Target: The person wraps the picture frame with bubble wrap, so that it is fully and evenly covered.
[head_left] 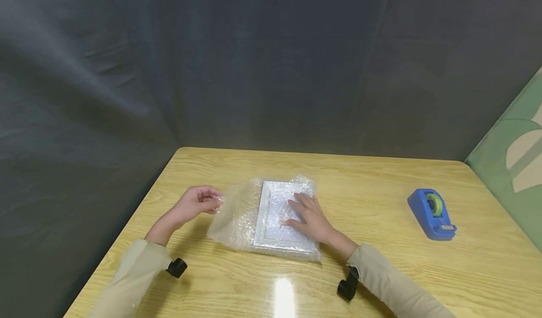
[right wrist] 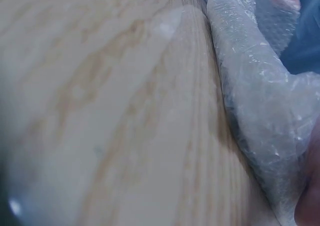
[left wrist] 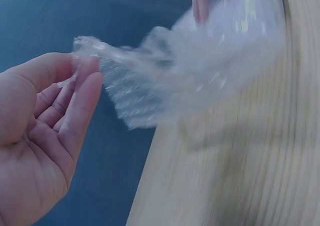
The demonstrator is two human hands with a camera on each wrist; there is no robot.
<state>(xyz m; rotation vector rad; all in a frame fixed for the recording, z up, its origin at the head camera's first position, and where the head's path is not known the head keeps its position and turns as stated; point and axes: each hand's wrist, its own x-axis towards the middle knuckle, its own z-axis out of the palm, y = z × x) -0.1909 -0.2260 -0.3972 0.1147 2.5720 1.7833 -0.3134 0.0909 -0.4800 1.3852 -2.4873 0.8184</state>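
Observation:
A white picture frame [head_left: 261,214] lies on the table inside a sheet of bubble wrap [head_left: 237,219]. My left hand [head_left: 200,201] pinches the loose left end of the wrap and holds it raised off the table. In the left wrist view, thumb and finger of the left hand [left wrist: 55,101] grip the edge of the bubble wrap [left wrist: 150,81]. My right hand [head_left: 311,218] rests on the wrapped frame with fingers spread. Wrapped edges of the bundle [right wrist: 265,96] show in the right wrist view, where little of the right hand [right wrist: 311,186] is visible.
A blue tape dispenser [head_left: 431,214] with a green roll stands on the right of the wooden table [head_left: 364,186]. Dark sheeting [head_left: 271,64] hangs behind and to the left of the table. At the far right is a green patterned panel [head_left: 521,153].

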